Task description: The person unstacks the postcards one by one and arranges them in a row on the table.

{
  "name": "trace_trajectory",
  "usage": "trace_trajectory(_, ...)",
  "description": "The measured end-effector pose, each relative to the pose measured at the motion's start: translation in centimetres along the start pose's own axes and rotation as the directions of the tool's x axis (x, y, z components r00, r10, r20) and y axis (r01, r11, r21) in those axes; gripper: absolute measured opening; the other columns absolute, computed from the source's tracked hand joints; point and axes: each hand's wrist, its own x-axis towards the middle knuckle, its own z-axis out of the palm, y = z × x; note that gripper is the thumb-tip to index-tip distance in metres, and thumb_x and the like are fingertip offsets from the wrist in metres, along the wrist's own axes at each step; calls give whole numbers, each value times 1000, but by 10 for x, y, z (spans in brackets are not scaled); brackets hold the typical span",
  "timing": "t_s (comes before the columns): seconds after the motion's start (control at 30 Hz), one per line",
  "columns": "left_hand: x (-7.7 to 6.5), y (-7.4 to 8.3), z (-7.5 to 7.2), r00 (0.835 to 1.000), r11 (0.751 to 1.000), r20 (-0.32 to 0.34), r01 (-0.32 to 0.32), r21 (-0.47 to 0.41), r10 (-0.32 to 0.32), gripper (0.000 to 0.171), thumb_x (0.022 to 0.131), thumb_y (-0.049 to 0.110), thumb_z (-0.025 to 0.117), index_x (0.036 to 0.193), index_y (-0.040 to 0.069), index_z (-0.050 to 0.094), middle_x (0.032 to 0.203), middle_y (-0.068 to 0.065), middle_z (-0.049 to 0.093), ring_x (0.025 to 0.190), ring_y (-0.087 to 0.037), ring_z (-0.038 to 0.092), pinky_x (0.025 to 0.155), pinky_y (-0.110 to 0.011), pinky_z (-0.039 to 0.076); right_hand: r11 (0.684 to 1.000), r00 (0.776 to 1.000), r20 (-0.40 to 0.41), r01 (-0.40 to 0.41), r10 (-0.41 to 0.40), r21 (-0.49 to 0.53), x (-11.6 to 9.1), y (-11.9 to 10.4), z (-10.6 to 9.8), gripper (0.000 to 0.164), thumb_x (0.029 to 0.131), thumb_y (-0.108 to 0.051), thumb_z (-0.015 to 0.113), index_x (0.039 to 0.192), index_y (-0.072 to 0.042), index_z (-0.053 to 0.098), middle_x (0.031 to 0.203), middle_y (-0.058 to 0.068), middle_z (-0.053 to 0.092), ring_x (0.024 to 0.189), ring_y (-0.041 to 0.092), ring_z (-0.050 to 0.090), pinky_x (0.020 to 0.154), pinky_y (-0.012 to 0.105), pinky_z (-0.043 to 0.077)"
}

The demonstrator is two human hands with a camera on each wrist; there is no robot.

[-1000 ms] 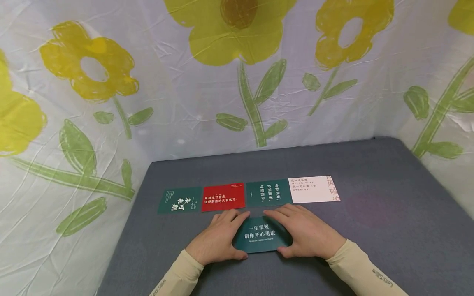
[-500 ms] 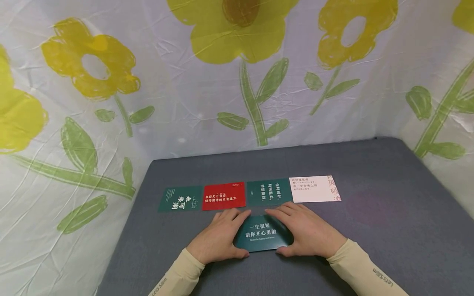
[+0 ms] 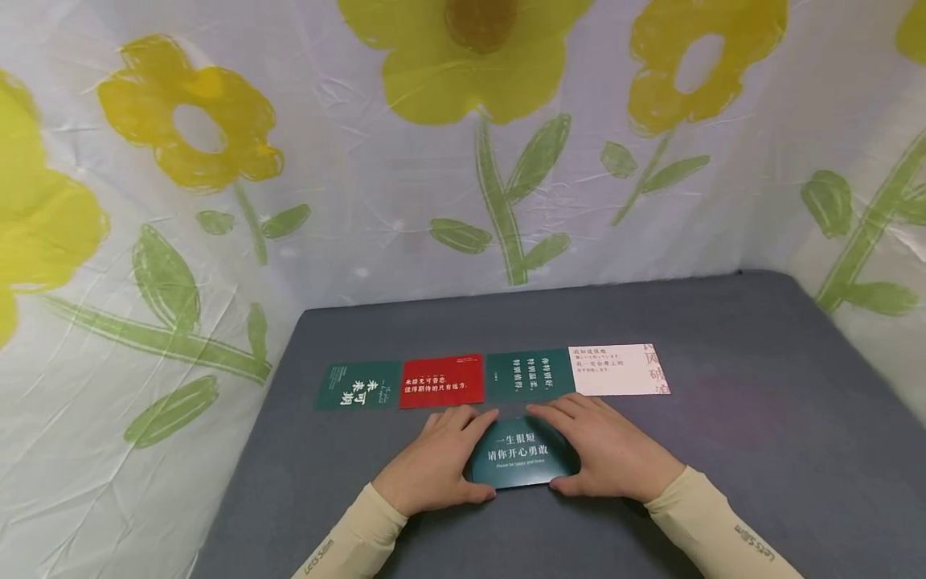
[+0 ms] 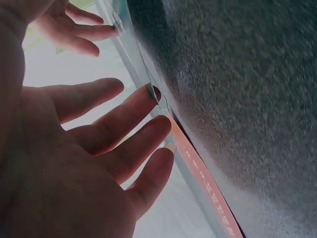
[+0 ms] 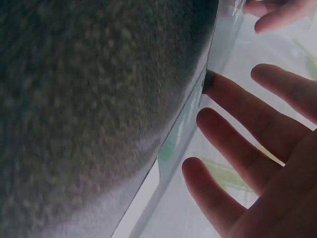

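In the head view, a dark green card (image 3: 522, 456) with white writing lies near the front of the grey table. My left hand (image 3: 437, 462) holds its left end, with the thumb at the near corner and the index finger at the far one. At the other end my right hand (image 3: 616, 452) grips the card the same way. Just beyond, side by side in a row, are a green card (image 3: 359, 386), a red card (image 3: 441, 382), another green card (image 3: 528, 376) and a white card (image 3: 619, 370). Both wrist views show the fingers slightly bent, thumbs largely hidden.
A grey cloth covers the table (image 3: 767, 474), whose back edge meets a white curtain (image 3: 376, 185) printed with yellow flowers. The curtain also runs along the left and right sides.
The head view has shifted slightly. Both hands keep their hold on the near green card, and the row of cards stays as it was.
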Motion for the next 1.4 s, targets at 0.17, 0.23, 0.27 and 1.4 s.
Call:
trace_trajectory(0.17, 13, 11, -2, 1000, 1000, -12, -10, -3, 10, 104, 79, 52, 93, 165, 17, 45, 145, 0, 57, 136, -16, 50, 117, -45, 48, 1000, 1000, -16, -9, 9, -7, -8, 11, -6, 95, 74, -51, 96, 155, -20, 58, 143, -5, 66, 133, 21, 60, 116, 50, 51)
trace_trajectory(0.23, 22, 18, -2, 999, 999, -18, -26, 19, 27, 103, 80, 52, 92, 165, 16, 45, 144, 0, 58, 136, -17, 50, 118, -46, 47, 1000, 1000, -14, -18, 18, -14, -13, 16, -9, 95, 74, -50, 95, 155, -19, 57, 143, -4, 66, 133, 22, 60, 116, 51, 51)
trace_trajectory(0.27, 27, 22, -2, 999, 999, -21, -36, 34, 37, 103, 80, 52, 92, 165, 16, 46, 143, -1, 58, 136, -18, 50, 119, -46, 47, 999, 1000, -15, -26, 26, -18, -15, 19, -11, 96, 74, -50, 95, 156, -19, 57, 143, -4, 65, 134, 22, 60, 116, 51, 51)
trace_trajectory(1.4, 275, 171, 16, 988, 965, 24, -155, 210, 154, 104, 86, 72, 79, 168, 21, 40, 158, 2, 56, 143, -20, 56, 114, -41, 45, 901, 901, 43, -433, 432, 28, -102, 212, -103, 104, 77, -17, 89, 167, -5, 36, 160, 29, 48, 146, 53, 36, 108, 81, 27)
